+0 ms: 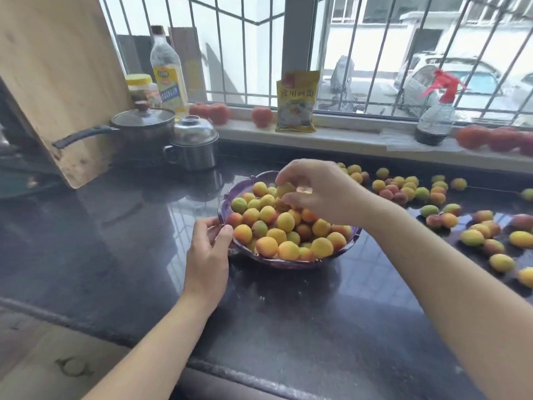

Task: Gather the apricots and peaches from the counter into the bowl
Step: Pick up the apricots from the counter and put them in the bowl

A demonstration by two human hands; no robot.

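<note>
Dark polished stone fills the near view: the counter on which my two bare forearms reach forward toward the bowl. I take the bowl as my landmark. It is purple-tinted glass with a scalloped rim, and it is heaped with apricots and peaches, yellow, orange and a few green.

On the bowl's near-left side my left hand comes up from below, wrist straight, thumb and fingertips closed on the rim in a pinch. My right hand arches over the bowl's far-right part, wrist bent down, fingers curled downward above the heap. A yellow fruit sits right at its fingertips; I cannot tell whether the fingers hold it or whether it lies on the pile.

To the right of the bowl, and beyond its far-right rim, loose fruit is scattered across the counter out to the picture's right edge, some in a tight cluster, others apart.

Beyond the bowl to the left stand a lidded steel pot and a dark saucepan with a glass lid, its handle pointing left. A wooden board leans further left. Behind the bowl runs the windowsill, carrying an oil bottle, a yellow packet, a spray bottle with a red trigger, and several tomatoes.
</note>
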